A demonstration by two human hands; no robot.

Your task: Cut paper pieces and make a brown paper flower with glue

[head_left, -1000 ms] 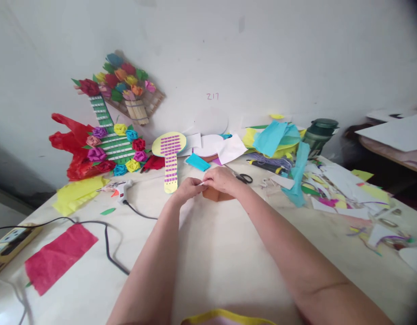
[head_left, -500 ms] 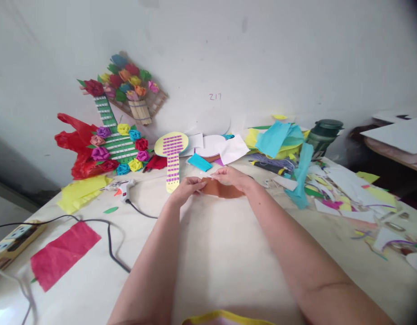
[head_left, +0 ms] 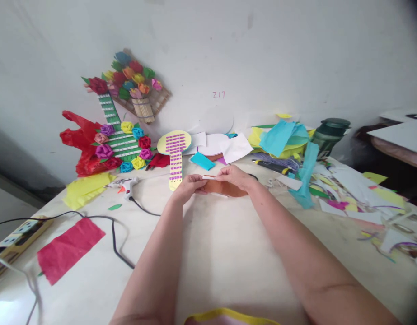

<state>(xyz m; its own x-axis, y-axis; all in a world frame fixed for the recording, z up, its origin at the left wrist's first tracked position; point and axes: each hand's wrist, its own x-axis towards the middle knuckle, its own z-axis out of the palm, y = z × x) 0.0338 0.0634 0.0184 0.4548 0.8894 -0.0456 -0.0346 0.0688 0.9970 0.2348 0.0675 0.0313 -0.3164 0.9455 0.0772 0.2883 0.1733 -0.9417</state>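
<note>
A piece of brown paper (head_left: 225,188) is held between both hands over the middle of the table, with a narrow white strip along its upper edge. My left hand (head_left: 191,186) pinches its left end, thumb and fingers closed. On the upper edge, my right hand (head_left: 236,177) has its fingers bent and pressed against the paper, the wrist hiding part of the right side. Just behind the hands lie a blue paper piece (head_left: 202,160) and a yellow paddle-shaped cutout (head_left: 176,158) with purple woven strips.
A glue gun (head_left: 128,186) with a black cord lies left, near a red crepe sheet (head_left: 71,250) and a power strip (head_left: 20,234). A flower-trimmed green guitar shape (head_left: 125,146) leans at the back. Paper scraps (head_left: 347,194) and a dark green bottle (head_left: 330,135) are right.
The brown paper has been tilted and curved, and a white strip now shows at its upper edge between the hands. The whole view has shifted slightly.
</note>
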